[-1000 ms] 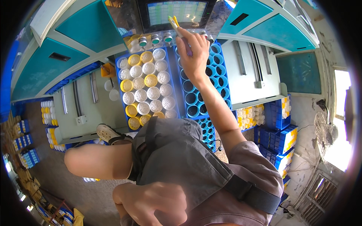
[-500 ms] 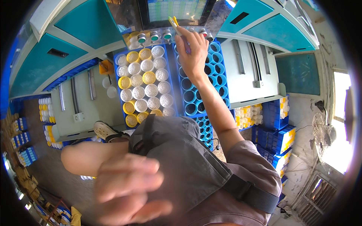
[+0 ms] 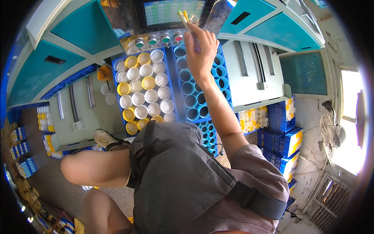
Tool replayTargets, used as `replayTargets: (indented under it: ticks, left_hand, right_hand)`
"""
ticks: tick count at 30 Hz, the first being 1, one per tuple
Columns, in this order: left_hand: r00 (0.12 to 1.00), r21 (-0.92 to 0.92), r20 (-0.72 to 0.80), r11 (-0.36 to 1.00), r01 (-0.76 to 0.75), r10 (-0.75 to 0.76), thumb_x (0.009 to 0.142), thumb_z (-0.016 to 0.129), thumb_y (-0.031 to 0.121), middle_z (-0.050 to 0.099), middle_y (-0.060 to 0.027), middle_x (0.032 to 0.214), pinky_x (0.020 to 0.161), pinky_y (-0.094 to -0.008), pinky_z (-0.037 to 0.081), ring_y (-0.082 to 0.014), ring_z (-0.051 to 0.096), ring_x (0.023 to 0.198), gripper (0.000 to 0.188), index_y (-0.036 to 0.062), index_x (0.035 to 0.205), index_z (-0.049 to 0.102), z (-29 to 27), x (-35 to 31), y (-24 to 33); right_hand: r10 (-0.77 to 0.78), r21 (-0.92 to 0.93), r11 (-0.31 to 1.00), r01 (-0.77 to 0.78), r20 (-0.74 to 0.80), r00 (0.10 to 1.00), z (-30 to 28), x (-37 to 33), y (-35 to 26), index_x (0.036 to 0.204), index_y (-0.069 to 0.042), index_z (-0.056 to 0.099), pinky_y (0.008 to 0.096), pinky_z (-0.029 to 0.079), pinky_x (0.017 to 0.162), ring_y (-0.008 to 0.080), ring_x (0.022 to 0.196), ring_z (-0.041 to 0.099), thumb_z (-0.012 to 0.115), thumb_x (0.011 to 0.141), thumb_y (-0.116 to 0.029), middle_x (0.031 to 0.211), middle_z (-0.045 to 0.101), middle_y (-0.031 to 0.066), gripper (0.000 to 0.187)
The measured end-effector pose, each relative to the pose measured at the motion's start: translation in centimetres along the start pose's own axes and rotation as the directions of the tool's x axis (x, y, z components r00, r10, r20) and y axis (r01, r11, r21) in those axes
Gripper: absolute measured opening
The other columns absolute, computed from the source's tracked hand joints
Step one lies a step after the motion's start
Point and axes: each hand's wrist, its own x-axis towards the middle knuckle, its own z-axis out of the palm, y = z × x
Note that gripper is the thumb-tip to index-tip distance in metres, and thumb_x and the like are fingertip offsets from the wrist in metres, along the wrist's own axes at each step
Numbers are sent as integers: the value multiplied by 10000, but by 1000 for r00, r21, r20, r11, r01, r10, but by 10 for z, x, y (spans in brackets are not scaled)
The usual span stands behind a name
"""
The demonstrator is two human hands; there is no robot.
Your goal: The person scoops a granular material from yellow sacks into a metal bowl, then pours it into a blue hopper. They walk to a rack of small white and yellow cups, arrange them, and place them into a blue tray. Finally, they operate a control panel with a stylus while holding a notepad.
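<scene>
My right hand (image 3: 201, 52) is closed around a slim tweezer-like tool (image 3: 184, 17); one tip is yellow, the other pale green, and a purple part shows in the palm. The tips point up over the lower part of a lit screen (image 3: 173, 11). Just left of the hand is a row of round push buttons, green ones and a red one (image 3: 178, 38). Below the hand stands a blue crate of light blue cups (image 3: 189, 87), some dark inside. Left of it, another blue crate holds white and yellow cups (image 3: 151, 94) full of pale granules. My left hand is out of view.
Teal cabinet doors (image 3: 83, 23) flank the screen, with pale machine panels (image 3: 257, 78) below them. Stacked blue crates (image 3: 278, 142) with white and yellow cups stand at the right, near a fan (image 3: 331, 136). My bare knee (image 3: 76, 167) and clog (image 3: 107, 139) are at the left.
My left hand, blurred close to the camera before, has left the view. My right hand still holds the tool below the screen; the view has shifted slightly.
</scene>
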Motion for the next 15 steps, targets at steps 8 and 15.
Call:
replayTargets:
  ticks: [8,15]
  left_hand:
    - [995,166,63,983,-81,71,846,801,140,687,-160,904,669,-404,595,-316,685,806,279,15,1046,653,-11,5,0]
    - [975,473,191,859,-194,115,876,781,161,692,-152,908,681,-413,597,-319,686,819,252,24,1045,654,-45,-15,-9]
  right_hand:
    - [-6,297,954,28,-74,997,9,-5,12,795,-48,652,415,472,625,330,717,611,662,750,-9,788,644,122,61]
    - [5,266,964,10,-57,998,5,-6,13,800,-47,657,421,465,610,336,698,607,654,764,-26,769,635,126,42]
